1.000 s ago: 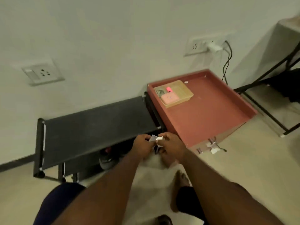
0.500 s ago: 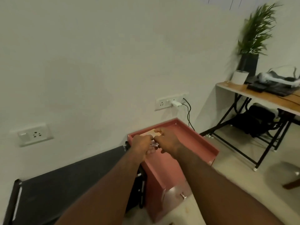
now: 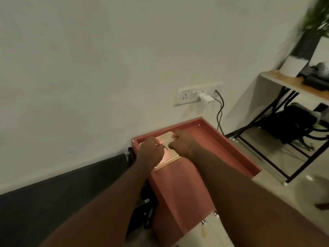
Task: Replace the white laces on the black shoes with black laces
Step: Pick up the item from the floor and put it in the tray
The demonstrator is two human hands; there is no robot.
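No shoes or laces can be made out in the head view. Both my hands hover close together over a small beige tray (image 3: 175, 157) at the back left of a red cabinet top (image 3: 179, 184). My left hand (image 3: 151, 151) is curled, knuckles up, above the tray's left part. My right hand (image 3: 182, 143) pinches something small and thin at its fingertips. A short dark strand shows between the two hands; what it is stays unclear. A pink item (image 3: 166, 156) lies in the tray under my hands.
A black shoe rack (image 3: 53, 198) stands left of the cabinet against the wall. A wall socket with a white charger (image 3: 204, 98) and black cable is above the cabinet. At right are a wooden desk (image 3: 292, 84) on black legs, a plant and a black bag (image 3: 292, 123).
My view has risen from the floor and rack to the wall and cabinet. Both hands moved up and forward, from in front of the rack to above the beige tray.
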